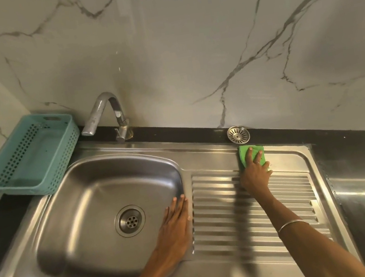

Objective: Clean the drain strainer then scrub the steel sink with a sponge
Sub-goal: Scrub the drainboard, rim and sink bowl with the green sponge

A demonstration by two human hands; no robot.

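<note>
Head view: right hand [254, 169] presses flat fingers on green sponge [252, 156]; left hand [175, 221] lies flat, grip wide, on sink [180, 162].

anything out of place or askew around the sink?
Yes. The drain strainer sits on the black ledge by the wall, not in the drain. The teal basket is tilted, one side propped on the sink rim. No spill or damage shows.
</note>
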